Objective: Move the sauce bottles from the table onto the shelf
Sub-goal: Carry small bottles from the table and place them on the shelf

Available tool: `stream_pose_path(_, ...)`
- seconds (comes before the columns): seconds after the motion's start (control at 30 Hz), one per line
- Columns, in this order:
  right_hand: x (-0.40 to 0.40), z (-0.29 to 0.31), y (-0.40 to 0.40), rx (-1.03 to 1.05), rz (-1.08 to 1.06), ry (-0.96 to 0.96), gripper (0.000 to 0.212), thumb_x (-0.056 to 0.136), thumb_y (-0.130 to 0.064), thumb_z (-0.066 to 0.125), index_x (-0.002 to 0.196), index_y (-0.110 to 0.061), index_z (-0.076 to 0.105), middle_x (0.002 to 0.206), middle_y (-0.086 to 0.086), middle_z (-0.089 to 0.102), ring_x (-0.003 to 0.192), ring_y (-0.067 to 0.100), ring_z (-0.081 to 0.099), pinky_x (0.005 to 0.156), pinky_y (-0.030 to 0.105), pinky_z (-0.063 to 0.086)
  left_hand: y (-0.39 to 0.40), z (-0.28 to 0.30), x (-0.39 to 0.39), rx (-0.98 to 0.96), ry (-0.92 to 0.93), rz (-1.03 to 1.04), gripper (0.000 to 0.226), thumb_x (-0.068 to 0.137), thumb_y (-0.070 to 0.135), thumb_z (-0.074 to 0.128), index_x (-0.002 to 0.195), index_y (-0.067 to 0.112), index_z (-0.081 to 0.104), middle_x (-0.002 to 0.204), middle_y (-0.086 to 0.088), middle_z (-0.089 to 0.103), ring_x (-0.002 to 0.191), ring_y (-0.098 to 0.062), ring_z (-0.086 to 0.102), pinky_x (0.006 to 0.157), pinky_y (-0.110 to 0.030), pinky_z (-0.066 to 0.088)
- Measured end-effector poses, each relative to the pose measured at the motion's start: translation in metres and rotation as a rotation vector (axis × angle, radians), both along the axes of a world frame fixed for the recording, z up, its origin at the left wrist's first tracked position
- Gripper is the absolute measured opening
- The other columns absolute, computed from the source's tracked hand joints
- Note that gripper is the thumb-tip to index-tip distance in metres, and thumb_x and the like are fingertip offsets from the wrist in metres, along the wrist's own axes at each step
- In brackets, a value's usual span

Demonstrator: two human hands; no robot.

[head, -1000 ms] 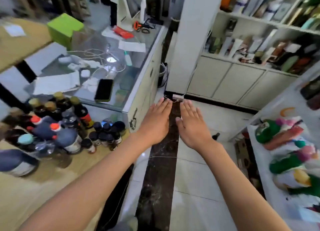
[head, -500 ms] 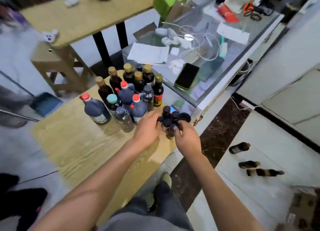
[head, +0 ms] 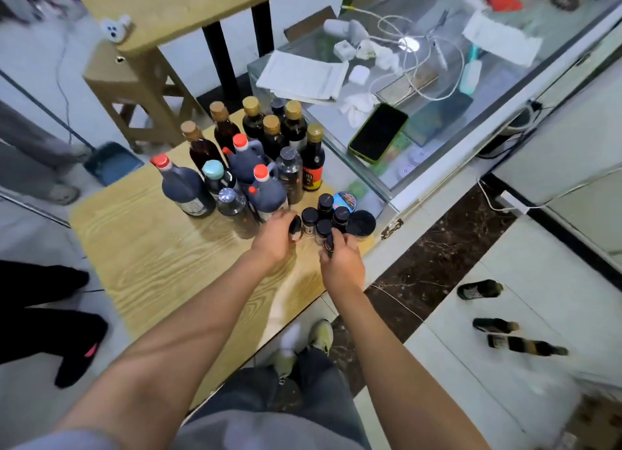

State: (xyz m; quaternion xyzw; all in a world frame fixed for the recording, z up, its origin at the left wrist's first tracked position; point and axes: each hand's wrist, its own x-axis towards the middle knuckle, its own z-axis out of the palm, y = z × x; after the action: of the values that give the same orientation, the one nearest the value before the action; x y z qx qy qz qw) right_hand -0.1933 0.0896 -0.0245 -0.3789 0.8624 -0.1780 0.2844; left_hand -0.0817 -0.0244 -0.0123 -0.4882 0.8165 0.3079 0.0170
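Observation:
Several dark sauce bottles (head: pixel 269 153) with gold, red and teal caps stand on the far half of a low wooden table (head: pixel 161 254). At its right corner stands a cluster of small black-capped jars (head: pixel 324 217). My left hand (head: pixel 274 237) grips one small black-capped jar (head: pixel 295 228) at the cluster's left side. My right hand (head: pixel 341 264) grips another small black-capped jar (head: pixel 329 242) at the cluster's near side. The white shelf (head: pixel 525 281) lies to the right, with dark bottles (head: pixel 479 289) lying on it.
A glass counter (head: pixel 437 119) carrying a phone (head: pixel 378 133), papers and cables borders the table's far right side. A wooden stool (head: pixel 134 89) and a blue dustpan (head: pixel 112 163) stand beyond the table. Another person's dark legs (head: pixel 50 321) are at the left. My own feet (head: pixel 303 345) are below.
A second ago both hands were held flat over the floor. I turned left toward the table, and each hand has closed round a small jar; since half a second ago the view has come closer.

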Motion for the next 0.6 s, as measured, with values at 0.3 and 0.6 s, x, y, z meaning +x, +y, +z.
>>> stream_pose_path(0.3, -0.006, -0.010, -0.001, -0.090, 0.019, 0.011, 0.044, 0.094, -0.012, 0.057, 0.136, -0.020, 0.048, 0.132, 0.007, 0.051, 0.115, 0.031, 0.053, 0.082, 0.039, 0.049, -0.003, -0.012, -0.008, 0.011, -0.118, -0.013, 0.050, 0.084, 0.004, 0.062, 0.128, 0.014, 0.039, 0.124, -0.019, 0.052, 0.104, -0.041, 0.059, 0.089, -0.047, 0.049)
stream_pose_path(0.6, -0.008, -0.008, 0.014, -0.138, -0.109, -0.148, 0.039, 0.090, -0.012, 0.061, 0.126, -0.025, 0.056, 0.106, 0.005, 0.066, 0.098, 0.029, 0.060, 0.079, 0.036, 0.049, 0.011, -0.005, -0.004, -0.017, -0.029, -0.044, 0.038, 0.087, 0.002, 0.053, 0.121, 0.017, 0.044, 0.111, -0.014, 0.063, 0.097, -0.033, 0.060, 0.077, -0.035, 0.044)
